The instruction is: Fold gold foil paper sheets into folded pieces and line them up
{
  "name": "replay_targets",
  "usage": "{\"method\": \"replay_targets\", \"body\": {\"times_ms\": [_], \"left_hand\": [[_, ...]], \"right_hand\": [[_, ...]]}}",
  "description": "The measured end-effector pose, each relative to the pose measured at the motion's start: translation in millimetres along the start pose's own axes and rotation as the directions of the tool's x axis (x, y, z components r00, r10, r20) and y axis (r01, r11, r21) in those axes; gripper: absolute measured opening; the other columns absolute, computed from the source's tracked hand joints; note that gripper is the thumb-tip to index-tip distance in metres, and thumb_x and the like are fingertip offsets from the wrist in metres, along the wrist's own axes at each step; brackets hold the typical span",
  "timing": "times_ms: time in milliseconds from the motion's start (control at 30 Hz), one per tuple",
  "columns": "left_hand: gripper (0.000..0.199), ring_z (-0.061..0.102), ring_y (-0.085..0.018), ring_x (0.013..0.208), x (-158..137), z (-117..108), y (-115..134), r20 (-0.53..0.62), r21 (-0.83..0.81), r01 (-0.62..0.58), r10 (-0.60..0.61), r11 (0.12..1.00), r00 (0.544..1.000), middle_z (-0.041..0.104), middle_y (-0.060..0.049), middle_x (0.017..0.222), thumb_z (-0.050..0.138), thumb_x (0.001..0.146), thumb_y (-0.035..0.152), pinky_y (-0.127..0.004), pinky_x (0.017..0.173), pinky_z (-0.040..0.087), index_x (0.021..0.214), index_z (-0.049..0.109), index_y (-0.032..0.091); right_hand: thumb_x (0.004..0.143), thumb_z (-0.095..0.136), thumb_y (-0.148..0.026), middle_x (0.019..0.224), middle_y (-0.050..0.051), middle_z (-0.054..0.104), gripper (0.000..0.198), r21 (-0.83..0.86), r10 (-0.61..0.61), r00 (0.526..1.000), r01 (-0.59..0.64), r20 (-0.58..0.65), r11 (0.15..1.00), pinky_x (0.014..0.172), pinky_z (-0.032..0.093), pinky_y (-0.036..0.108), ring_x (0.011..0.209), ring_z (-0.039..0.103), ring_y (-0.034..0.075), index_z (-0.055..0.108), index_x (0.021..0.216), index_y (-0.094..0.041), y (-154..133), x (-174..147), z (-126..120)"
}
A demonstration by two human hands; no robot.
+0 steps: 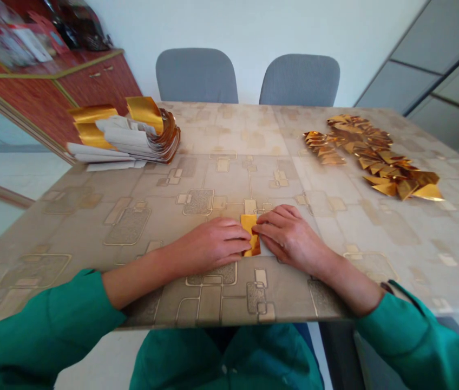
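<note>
A small piece of gold foil paper [249, 221], partly folded, lies on the patterned tablecloth in front of me. A pale strip of it shows by my right hand [288, 235]. My left hand [219, 244] rests on its left side, fingers close together and pressing on the paper. From the right, the fingertips of my right hand press on the fold. Both hands are closed on this one sheet, and their fingers hide parts of it.
At the back left lies a stack of gold and white paper sheets [128, 142], bent over. Folded gold paper pieces [375, 154] are heaped at the right. Two grey chairs [197, 76] stand behind the table [246, 130]; a reddish cabinet [95, 81] is at the left.
</note>
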State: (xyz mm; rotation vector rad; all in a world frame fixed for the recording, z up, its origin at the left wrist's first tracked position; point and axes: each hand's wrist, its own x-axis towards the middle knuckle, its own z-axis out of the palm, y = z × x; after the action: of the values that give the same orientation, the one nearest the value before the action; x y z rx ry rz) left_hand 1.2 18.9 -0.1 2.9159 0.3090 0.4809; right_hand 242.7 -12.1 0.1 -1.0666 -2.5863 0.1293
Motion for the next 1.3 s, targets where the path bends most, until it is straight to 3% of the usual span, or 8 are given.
{"method": "replay_targets", "body": {"times_ms": [200,433,533,633,700,933,1067,1300], "left_hand": [[0.029,0.066,-0.018,0.103,6,-3,-10,0.069,0.142,-0.126,0.117,0.982,0.991,0.073,-0.006,0.109,0.043,0.103,0.016,-0.034,0.096,0.051,0.103,0.072,0.020],[0.031,0.070,-0.016,0.090,3,4,-8,-0.062,0.297,-0.215,0.244,0.930,0.968,0.075,-0.008,0.100,0.042,0.103,0.013,-0.032,0.085,0.057,0.096,0.072,0.016],[0.027,0.069,-0.015,0.087,4,10,-6,-0.130,0.276,-0.135,0.176,0.952,0.976,0.075,-0.005,0.095,0.045,0.102,0.015,-0.030,0.083,0.057,0.092,0.071,0.017],[0.021,0.068,-0.015,0.083,6,16,-4,-0.220,0.161,-0.007,0.043,0.987,0.974,0.074,-0.005,0.088,0.051,0.099,0.017,-0.028,0.080,0.056,0.089,0.070,0.016],[0.020,0.067,-0.016,0.083,7,17,-3,-0.232,0.098,0.014,0.009,0.995,0.973,0.074,-0.005,0.088,0.052,0.099,0.017,-0.028,0.080,0.056,0.088,0.069,0.015],[0.023,0.066,-0.019,0.095,7,8,-12,-0.111,0.117,-0.104,0.117,0.988,0.987,0.073,-0.008,0.102,0.052,0.101,0.029,-0.033,0.088,0.054,0.097,0.071,0.016],[0.024,0.066,-0.019,0.090,10,11,-10,-0.141,0.222,-0.097,0.131,0.970,0.981,0.073,-0.007,0.097,0.049,0.102,0.018,-0.030,0.079,0.056,0.095,0.071,0.015],[0.023,0.066,-0.020,0.101,4,9,-11,-0.094,0.178,-0.123,0.141,0.976,0.986,0.072,-0.009,0.110,0.049,0.102,0.019,-0.033,0.091,0.056,0.101,0.072,0.014]], "right_hand": [[0.099,0.046,-0.020,0.106,0.007,0.071,0.026,0.028,-0.018,0.999,0.018,-0.033,0.999,0.094,0.041,0.038,0.098,0.059,0.019,0.070,0.107,-0.018,3,0,-1],[0.095,0.044,-0.013,0.107,0.007,0.071,0.027,0.033,-0.044,0.998,0.045,-0.046,0.998,0.097,0.040,0.039,0.099,0.059,0.020,0.069,0.103,-0.018,4,-2,-3],[0.098,0.046,-0.021,0.102,0.007,0.069,0.024,0.039,-0.036,0.999,0.037,-0.021,0.999,0.089,0.041,0.037,0.097,0.056,0.021,0.070,0.096,-0.019,0,-6,-7],[0.096,0.054,-0.037,0.094,0.007,0.066,0.023,0.077,-0.055,0.998,0.053,0.021,0.996,0.082,0.039,0.036,0.090,0.054,0.021,0.068,0.092,-0.018,-6,-10,-8],[0.093,0.059,-0.044,0.092,0.006,0.064,0.027,0.080,-0.056,0.998,0.053,0.035,0.995,0.080,0.037,0.036,0.088,0.052,0.021,0.066,0.092,-0.018,-9,-12,-5],[0.098,0.048,-0.027,0.084,0.005,0.061,0.022,0.003,-0.027,1.000,0.027,0.000,1.000,0.081,0.035,0.036,0.084,0.051,0.019,0.065,0.085,-0.019,-11,-10,0],[0.097,0.052,-0.032,0.087,0.006,0.063,0.022,0.018,-0.031,0.999,0.032,-0.023,0.999,0.082,0.036,0.038,0.086,0.052,0.021,0.068,0.089,-0.019,-9,-10,-3],[0.098,0.051,-0.030,0.093,0.007,0.068,0.022,0.018,-0.158,0.987,0.158,0.005,0.987,0.088,0.039,0.039,0.092,0.055,0.021,0.070,0.098,-0.019,-10,-15,-3]]}}
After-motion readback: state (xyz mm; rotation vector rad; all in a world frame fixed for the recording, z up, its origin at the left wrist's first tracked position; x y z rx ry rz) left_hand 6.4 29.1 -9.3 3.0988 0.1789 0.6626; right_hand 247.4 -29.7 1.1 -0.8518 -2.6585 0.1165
